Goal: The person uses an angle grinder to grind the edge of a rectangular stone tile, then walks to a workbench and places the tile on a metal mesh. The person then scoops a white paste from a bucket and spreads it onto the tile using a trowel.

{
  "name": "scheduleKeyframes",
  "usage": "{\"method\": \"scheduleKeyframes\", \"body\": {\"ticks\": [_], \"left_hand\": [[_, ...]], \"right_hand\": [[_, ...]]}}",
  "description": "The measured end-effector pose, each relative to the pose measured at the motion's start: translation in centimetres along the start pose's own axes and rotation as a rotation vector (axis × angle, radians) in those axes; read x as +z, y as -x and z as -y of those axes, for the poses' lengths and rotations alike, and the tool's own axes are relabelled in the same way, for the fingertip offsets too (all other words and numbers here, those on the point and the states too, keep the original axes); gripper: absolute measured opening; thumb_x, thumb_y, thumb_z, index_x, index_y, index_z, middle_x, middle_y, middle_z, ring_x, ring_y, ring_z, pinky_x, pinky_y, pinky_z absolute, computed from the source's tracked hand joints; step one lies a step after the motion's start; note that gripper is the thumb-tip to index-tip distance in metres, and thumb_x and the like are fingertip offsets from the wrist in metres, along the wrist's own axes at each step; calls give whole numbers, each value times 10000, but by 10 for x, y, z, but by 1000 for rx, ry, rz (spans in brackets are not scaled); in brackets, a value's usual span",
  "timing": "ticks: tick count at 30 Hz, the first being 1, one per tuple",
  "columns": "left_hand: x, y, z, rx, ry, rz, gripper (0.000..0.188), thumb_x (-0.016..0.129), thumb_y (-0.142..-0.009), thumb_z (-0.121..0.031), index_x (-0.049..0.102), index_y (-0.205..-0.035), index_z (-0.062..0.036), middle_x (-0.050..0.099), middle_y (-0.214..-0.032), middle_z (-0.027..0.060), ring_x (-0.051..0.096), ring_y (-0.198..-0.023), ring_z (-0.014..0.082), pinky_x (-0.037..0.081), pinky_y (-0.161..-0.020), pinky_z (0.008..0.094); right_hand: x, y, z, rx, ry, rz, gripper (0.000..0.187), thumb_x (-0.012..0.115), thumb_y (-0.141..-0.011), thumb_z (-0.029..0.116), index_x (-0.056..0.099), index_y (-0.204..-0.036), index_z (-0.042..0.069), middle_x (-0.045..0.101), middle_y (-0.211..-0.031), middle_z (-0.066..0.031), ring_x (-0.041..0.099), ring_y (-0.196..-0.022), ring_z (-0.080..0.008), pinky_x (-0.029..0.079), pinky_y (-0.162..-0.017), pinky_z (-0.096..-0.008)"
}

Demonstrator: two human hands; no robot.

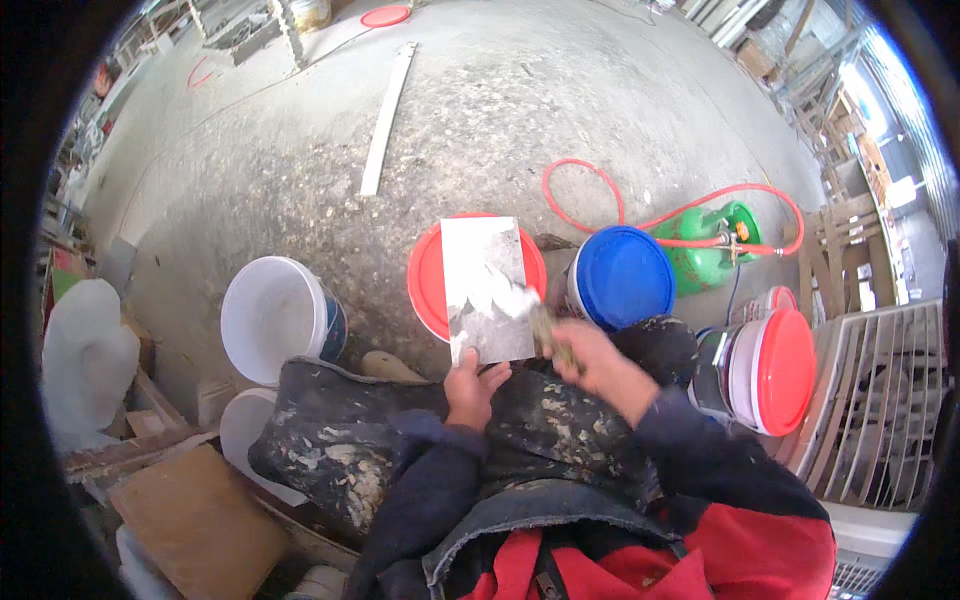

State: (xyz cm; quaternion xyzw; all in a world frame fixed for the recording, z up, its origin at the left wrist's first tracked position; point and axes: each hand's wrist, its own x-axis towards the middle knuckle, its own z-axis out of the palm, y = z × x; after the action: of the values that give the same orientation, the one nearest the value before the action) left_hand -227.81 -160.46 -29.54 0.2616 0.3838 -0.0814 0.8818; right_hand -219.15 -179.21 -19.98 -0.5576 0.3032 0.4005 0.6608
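A rectangular grey panel [486, 275], partly coated in white, lies over the red lid [424, 272] of a bucket in front of me. My left hand [472, 391] grips the panel's near edge, with the thumb on top. My right hand [598, 366] is closed round the handle of a brush [541, 322], blurred by motion. The brush's white-laden bristles are at the panel's right part, next to a white patch with a ragged edge. Bare grey surface shows along the panel's right side and near end.
An open white bucket [262, 318] stands to the left. On the right are a blue-lidded bucket [627, 278], a green gas cylinder [695, 262] with a red hose [690, 205], and another red-lidded bucket [785, 372]. A white strip [388, 125] lies on the floor ahead.
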Motion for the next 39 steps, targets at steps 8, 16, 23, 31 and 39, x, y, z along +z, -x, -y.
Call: {"method": "scheduleKeyframes", "body": {"ticks": [8, 16, 23, 31, 39], "left_hand": [[-10, -2, 3, -23, 54, 111, 466, 505, -1096, -280, 445, -1448, 19, 614, -1312, 219, 702, -1059, 422, 606, -888, 521], [-6, -5, -1, -7, 36, 27, 446, 519, -1091, -270, 455, -1423, 20, 618, -1275, 213, 717, -999, 408, 631, -824, 509], [-6, -5, 6, 11, 72, 76, 479, 524, -1091, -280, 425, -1444, 27, 611, -1267, 229, 721, -960, 406, 642, -795, 493], [-4, -6, 12, -11, -1, 95, 510, 456, -1112, -335, 410, -1497, -5, 578, -1368, 227, 692, -1050, 398, 621, -870, 490], [-21, -22, 17, 31, 3, 70, 451, 468, -1104, -320, 451, -1466, -51, 629, -1296, 179, 706, -967, 386, 643, -799, 500]], "right_hand": [[69, -39, -7, -69, -222, 14, 185, 542, -1041, 218, 590, -1162, 87, 646, -861, -88, 556, -561, -165, 373, -390, -251], [68, -81, 89, -313, 109, 131, 246, 593, -1016, 197, 627, -1203, 41, 679, -881, -85, 606, -637, -141, 477, -481, -262], [8, -27, 18, -865, 1477, -224, 383, 683, -917, 233, 695, -1291, 152, 722, -1092, -223, 689, -1017, -411, 553, -857, -483], [56, -37, 98, -962, 1541, -255, 313, 592, -844, 121, 748, -1114, 142, 721, -975, -219, 689, -933, -435, 542, -801, -522], [67, -10, 121, -844, 1780, -52, 213, 634, -810, 195, 772, -892, 53, 721, -873, -236, 722, -848, -426, 562, -771, -540]]}}
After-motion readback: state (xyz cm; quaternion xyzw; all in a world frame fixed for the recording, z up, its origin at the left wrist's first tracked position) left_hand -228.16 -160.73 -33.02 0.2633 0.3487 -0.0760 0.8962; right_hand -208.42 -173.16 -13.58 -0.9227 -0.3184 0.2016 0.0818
